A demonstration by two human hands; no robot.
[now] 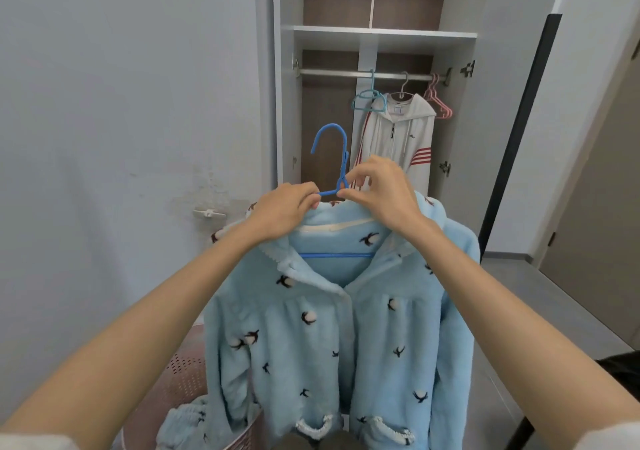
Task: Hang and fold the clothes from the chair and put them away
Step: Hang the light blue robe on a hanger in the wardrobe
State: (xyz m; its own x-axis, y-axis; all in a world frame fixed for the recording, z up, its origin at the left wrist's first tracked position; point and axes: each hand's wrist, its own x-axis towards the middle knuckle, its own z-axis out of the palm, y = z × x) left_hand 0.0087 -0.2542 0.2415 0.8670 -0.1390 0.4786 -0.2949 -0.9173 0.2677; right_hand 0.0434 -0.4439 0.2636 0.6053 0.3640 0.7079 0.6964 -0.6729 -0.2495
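At the middle left of the frame we see a small white wall hook (209, 213), and in the lower left a pink perforated basket (180, 390). Just left of centre our left grip (284, 212) (a bare hand, like the other) pinches the sloping arm of the blue hanger (344, 167) between thumb and fingertips. The pale blue fleece top (311, 345), printed with small birds, hangs on that hanger in the centre of the frame, front closed, reaching the bottom edge, one sleeve in front of the basket. Our right grip (384, 193) pinches the hanger just below its neck, close beside the left one. Behind, in the upper right, the open wardrobe (381, 35) has a rail (329, 73) carrying a teal hanger (369, 97), a white jacket (405, 130) with red stripes and pink hangers (438, 103)
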